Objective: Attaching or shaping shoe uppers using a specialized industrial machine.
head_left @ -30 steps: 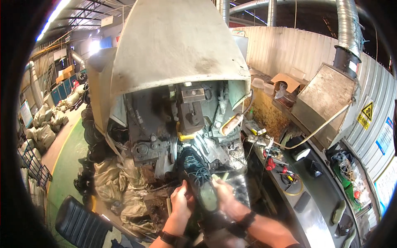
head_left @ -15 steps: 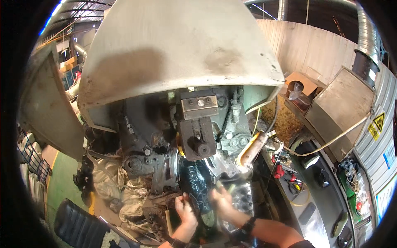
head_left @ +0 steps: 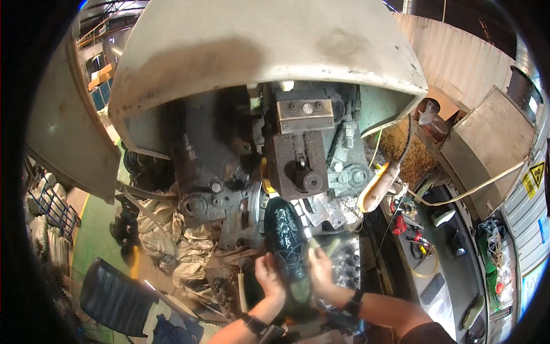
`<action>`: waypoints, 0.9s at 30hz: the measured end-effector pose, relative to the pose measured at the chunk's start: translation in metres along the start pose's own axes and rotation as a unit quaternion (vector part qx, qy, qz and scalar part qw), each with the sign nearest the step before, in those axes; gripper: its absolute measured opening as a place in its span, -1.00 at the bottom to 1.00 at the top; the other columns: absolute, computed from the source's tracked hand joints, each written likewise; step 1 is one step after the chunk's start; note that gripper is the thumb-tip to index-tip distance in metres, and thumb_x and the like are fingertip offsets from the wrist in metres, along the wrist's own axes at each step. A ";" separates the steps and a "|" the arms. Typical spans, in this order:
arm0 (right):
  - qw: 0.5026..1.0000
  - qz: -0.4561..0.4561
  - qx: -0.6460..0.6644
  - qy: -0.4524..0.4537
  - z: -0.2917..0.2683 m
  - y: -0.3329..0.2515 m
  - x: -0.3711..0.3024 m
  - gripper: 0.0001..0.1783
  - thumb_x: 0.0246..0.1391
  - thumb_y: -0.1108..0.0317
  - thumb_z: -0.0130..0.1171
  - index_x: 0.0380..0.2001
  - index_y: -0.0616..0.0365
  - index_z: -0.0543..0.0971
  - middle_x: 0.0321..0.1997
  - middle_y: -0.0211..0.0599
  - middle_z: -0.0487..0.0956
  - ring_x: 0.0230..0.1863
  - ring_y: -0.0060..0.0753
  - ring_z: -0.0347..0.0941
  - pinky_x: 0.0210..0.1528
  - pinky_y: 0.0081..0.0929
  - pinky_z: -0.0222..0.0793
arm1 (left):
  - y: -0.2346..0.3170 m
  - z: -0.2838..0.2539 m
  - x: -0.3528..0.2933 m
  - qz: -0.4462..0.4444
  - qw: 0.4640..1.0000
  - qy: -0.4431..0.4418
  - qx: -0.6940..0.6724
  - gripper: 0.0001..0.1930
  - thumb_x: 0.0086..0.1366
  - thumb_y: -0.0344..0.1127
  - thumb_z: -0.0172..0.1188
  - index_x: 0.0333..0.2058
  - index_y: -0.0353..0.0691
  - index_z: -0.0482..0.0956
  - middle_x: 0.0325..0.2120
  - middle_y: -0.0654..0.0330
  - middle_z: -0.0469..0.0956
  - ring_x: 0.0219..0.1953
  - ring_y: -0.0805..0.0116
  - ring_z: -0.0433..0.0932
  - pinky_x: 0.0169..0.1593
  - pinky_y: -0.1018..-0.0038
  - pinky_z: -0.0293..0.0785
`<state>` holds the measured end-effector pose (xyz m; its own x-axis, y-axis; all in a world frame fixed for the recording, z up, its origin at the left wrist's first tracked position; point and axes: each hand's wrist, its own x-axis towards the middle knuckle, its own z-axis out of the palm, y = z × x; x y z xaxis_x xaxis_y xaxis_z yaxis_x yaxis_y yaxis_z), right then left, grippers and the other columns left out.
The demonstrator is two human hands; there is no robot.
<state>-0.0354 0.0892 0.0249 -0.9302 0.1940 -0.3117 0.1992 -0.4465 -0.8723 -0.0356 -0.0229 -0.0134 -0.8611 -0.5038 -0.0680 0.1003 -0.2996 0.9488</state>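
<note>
- Seeing the machine block [head_left: 298, 163] and hood [head_left: 263, 57] shifted right and upward in view since the earlier frame; also seeing more of the toe of the black laced shoe [head_left: 288, 241].
- Gripping the shoe from 8 o'clock with the left hand [head_left: 271, 279], fingers curled in against its flank.
- Gripping from 4 o'clock with the right hand [head_left: 322, 270], fingers closed along the opposite flank; not making out fingertips underneath.
- Pointing the toe toward 12 o'clock, just below the block; being unable to tell touching from apart.
- Judging progress: counting lacing and bringing to the machine as done; finding no sign of release, so counting letting go as left.
- Crowding tightest at 12 under the block, and at 10 beside the machine arm [head_left: 209, 200].
- Watching the pale handle [head_left: 379, 186] hanging at 2, well apart, and the metal plate [head_left: 346, 258] at 3, just beside the right hand.
- Judging room easiest toward 6, between the forearms.
</note>
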 end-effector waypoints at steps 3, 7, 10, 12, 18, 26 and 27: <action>0.999 -0.012 0.033 0.010 0.004 -0.003 -0.005 -0.56 0.35 0.33 0.06 0.23 0.22 0.37 -0.39 -0.70 0.45 -0.49 -0.88 0.27 -0.50 -0.81 0.18 | 0.003 -0.002 -0.005 -0.017 0.998 0.016 -0.061 -0.73 0.43 -0.17 0.14 -0.38 -0.23 0.45 -0.52 0.39 0.44 -0.48 0.63 0.32 -0.42 0.59 0.30; 0.999 0.019 0.019 0.017 0.003 -0.009 -0.017 -0.59 0.38 0.31 0.01 0.23 0.18 0.38 -0.41 -0.71 0.36 -0.47 -0.85 0.22 -0.45 -0.80 0.18 | 0.013 -0.008 -0.010 -0.004 1.000 -0.012 0.020 -0.77 0.43 -0.22 0.13 -0.37 -0.24 0.48 -0.50 0.37 0.47 -0.44 0.62 0.34 -0.38 0.60 0.31; 1.000 0.016 0.022 0.012 0.012 -0.012 -0.025 -0.60 0.39 0.29 -0.02 0.22 0.17 0.39 -0.42 -0.72 0.33 -0.49 -0.85 0.19 -0.48 -0.79 0.14 | 0.009 -0.014 -0.006 0.039 0.999 -0.015 0.027 -0.78 0.43 -0.23 0.13 -0.34 -0.25 0.49 -0.50 0.38 0.47 -0.43 0.60 0.34 -0.37 0.58 0.32; 0.999 -0.008 -0.031 0.029 0.004 -0.003 -0.015 -0.58 0.40 0.23 -0.03 0.23 0.15 0.39 -0.42 -0.70 0.34 -0.48 -0.82 0.16 -0.47 -0.79 0.12 | 0.012 -0.006 -0.005 0.068 0.996 -0.006 0.059 -0.74 0.44 -0.20 0.12 -0.38 -0.28 0.48 -0.53 0.35 0.44 -0.45 0.58 0.31 -0.39 0.55 0.30; 0.987 0.083 -0.104 -0.093 -0.018 -0.020 -0.015 -0.32 0.36 0.18 0.02 0.42 0.12 0.06 -0.40 -0.54 0.43 -0.46 -0.72 0.29 -0.45 -0.66 0.26 | -0.093 -0.110 -0.014 -0.004 0.902 -0.349 0.252 -0.84 0.30 -0.32 0.15 -0.29 -0.30 0.56 -0.43 0.11 0.60 -0.37 0.33 0.56 -0.29 0.37 0.49; 0.981 0.095 -0.122 -0.116 -0.037 -0.044 -0.021 -0.20 0.30 0.26 0.12 0.43 0.19 -0.05 -0.16 -0.36 0.53 -0.24 -0.53 0.45 -0.20 -0.50 0.47 | -0.103 -0.118 -0.075 -0.081 0.729 -0.592 0.334 -0.64 0.15 -0.32 0.26 -0.06 -0.28 0.59 -0.10 -0.06 0.61 -0.04 0.23 0.60 0.02 0.28 0.53; 0.975 0.093 -0.140 -0.146 -0.034 -0.048 -0.027 -0.18 0.29 0.28 0.13 0.43 0.21 -0.07 -0.12 -0.31 0.53 -0.19 -0.50 0.45 -0.15 -0.46 0.47 | -0.109 -0.126 -0.078 -0.087 0.707 -0.593 0.377 -0.62 0.15 -0.31 0.27 -0.05 -0.28 0.59 -0.10 -0.06 0.61 -0.04 0.24 0.60 0.03 0.29 0.52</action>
<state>-0.0090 0.1347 0.0626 -0.9100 -0.1433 -0.3890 0.4107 -0.1854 -0.8927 0.0834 -0.0529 -0.1504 -0.6848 0.6537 -0.3220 0.0314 0.4679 0.8832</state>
